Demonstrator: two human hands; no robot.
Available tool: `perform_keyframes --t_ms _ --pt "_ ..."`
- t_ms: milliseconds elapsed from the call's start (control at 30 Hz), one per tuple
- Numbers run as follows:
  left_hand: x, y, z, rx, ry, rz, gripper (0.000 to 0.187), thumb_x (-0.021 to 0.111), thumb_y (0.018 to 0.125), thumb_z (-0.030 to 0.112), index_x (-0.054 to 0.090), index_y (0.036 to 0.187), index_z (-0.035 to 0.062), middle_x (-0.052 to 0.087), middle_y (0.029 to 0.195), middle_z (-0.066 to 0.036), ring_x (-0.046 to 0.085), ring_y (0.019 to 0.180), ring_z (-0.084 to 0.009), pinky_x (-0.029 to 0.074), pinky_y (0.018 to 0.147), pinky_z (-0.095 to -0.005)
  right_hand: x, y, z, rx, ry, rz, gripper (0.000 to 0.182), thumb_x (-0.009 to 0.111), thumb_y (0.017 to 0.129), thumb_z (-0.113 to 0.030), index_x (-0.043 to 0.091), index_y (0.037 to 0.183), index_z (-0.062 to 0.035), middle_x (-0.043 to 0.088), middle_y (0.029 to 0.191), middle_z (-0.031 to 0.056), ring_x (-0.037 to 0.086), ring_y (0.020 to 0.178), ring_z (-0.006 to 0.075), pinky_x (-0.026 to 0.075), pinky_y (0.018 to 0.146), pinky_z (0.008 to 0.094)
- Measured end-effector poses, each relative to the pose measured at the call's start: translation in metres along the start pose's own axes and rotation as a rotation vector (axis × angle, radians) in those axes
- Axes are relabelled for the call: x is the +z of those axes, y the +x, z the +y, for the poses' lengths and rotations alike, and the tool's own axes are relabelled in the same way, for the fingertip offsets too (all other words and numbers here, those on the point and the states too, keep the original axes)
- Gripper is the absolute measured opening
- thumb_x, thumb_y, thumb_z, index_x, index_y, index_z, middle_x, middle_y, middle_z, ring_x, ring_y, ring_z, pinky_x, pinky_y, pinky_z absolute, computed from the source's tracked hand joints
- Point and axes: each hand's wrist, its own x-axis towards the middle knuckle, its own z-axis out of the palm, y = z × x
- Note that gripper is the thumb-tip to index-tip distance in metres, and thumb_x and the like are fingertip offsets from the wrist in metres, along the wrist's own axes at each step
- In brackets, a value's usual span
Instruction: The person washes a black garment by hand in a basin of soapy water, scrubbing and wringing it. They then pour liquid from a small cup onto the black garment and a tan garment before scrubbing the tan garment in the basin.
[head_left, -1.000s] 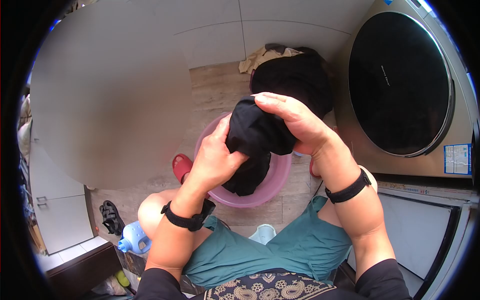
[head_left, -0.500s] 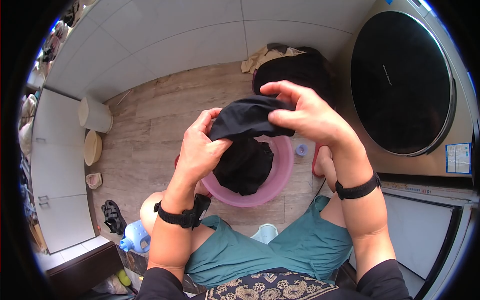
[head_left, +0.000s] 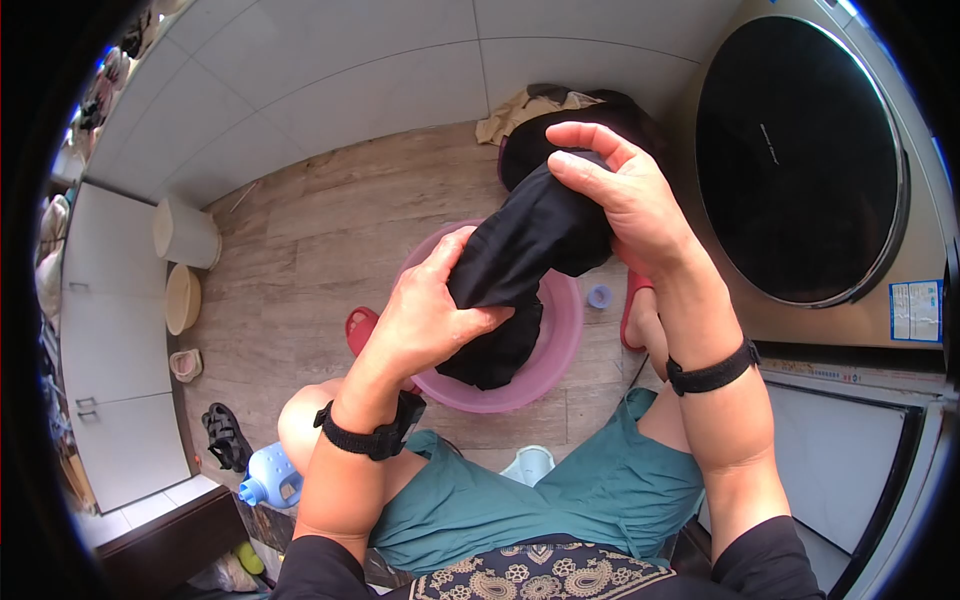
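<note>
Gripping black cloth (head_left: pixel 525 245) | bunched, twisted | above pink basin (head_left: pixel 560 345)

View: one head-worn camera, wide fisheye with dark rounded corners.
Position: above the pink basin (head_left: pixel 560 345), on a seated person.
Direction: forward and steeply down, past the basin to the floor.
Nearness: close; lap and forearms fill the frame below the basin.
Right of basin: washing machine (head_left: pixel 800 160).
Shared: a single view only.
</note>
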Motion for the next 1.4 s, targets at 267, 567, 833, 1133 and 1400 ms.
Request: perform_keyframes --t_ms 267,567,833,1133,1400 --pt "-0.002 -0.001 -0.001 -0.075 -0.059 -0.229 0.065 0.082 0.075 0.026 0.057 0.132 0.0055 0.071 0.103 -0.015 0.069 0.097 -0.0249 0.052 0.087 -0.0368 0.001 0.001 0.003 0.019 -0.022 0.012 0.033 0.073 0.09 -0.011 0.061 0.118 -0.0003 0.066 0.099 0.0033 0.063 0.087 0.0077 0.053 0.078 0.0231" --pt "-0.009 -0.007 0.016 -0.196 -0.13 -0.417 0.062 0.072 0.085 0.052 0.063 0.122 0.0027 0.072 0.094 -0.012 0.067 0.086 -0.0208 0.051 0.08 -0.0347 0.002 0.003 0.007 -0.078 -0.293 0.104 0.033 0.077 0.088 -0.018 0.065 0.113 -0.0005 0.066 0.1 0.0024 0.06 0.091 0.008 0.049 0.082 0.0238" --pt "-0.005 -0.006 0.019 -0.23 -0.026 -0.373 0.042 0.07 0.092 0.038 0.067 0.116 0.0039 0.072 0.087 -0.011 0.065 0.08 -0.0181 0.051 0.077 -0.034 0.002 0.003 0.007 -0.077 -0.392 0.13 0.032 0.076 0.089 -0.023 0.068 0.11 -0.0006 0.067 0.097 0.0021 0.06 0.09 0.008 0.049 0.082 0.0243" --pt "-0.002 -0.005 -0.002 -0.209 -0.29 -0.316 0.034 0.068 0.095 0.023 0.066 0.121 0.0017 0.07 0.095 -0.001 0.059 0.088 -0.0088 0.049 0.08 -0.0288 -0.001 0.005 0.007 -0.05 -0.301 0.083 0.033 0.074 0.091 -0.026 0.067 0.111 -0.0002 0.067 0.097 0.0009 0.059 0.089 0.0074 0.049 0.082 0.0239" --pt "-0.01 -0.002 -0.009 -0.163 -0.87 -0.106 0.036 0.064 0.096 0.018 0.061 0.125 -0.0024 0.069 0.11 -0.005 0.064 0.101 -0.0141 0.05 0.093 -0.0298 -0.004 0.002 0.002 0.053 -0.426 0.121 0.037 0.065 0.098 -0.038 0.066 0.117 -0.007 0.066 0.098 -0.004 0.059 0.085 0.003 0.048 0.076 0.0212"
